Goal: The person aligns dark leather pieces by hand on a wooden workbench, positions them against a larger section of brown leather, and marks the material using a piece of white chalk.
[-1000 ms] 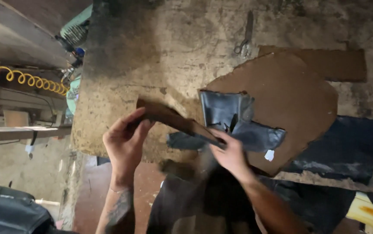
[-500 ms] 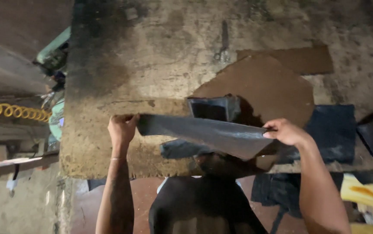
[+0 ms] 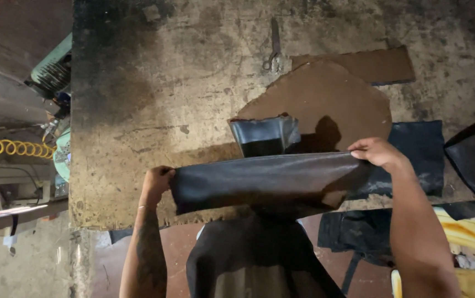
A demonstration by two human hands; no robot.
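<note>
The left hand [image 3: 157, 181] is gripping one end of a dark leather sheet [image 3: 265, 179], fingers curled shut over its edge, while the right hand [image 3: 376, 152] is pinching the opposite end, closed on the upper corner. Between them the sheet is hanging stretched in a long band above the near edge of the worn, stained tabletop [image 3: 193, 88], and it is hiding the part of the surface right behind it. Just beyond the band a smaller folded piece of black leather [image 3: 264, 135] is lying on a rounded brown leather piece [image 3: 331, 99], and a rectangular brown offcut [image 3: 359, 65] is sitting past that. A pair of scissors [image 3: 273, 52] is lying well apart, farther up the tabletop. More dark material [image 3: 422, 149] is spreading under the right wrist. Off the left edge, a yellow coiled hose [image 3: 11, 148] is hanging near a pale green machine [image 3: 55, 69].
</note>
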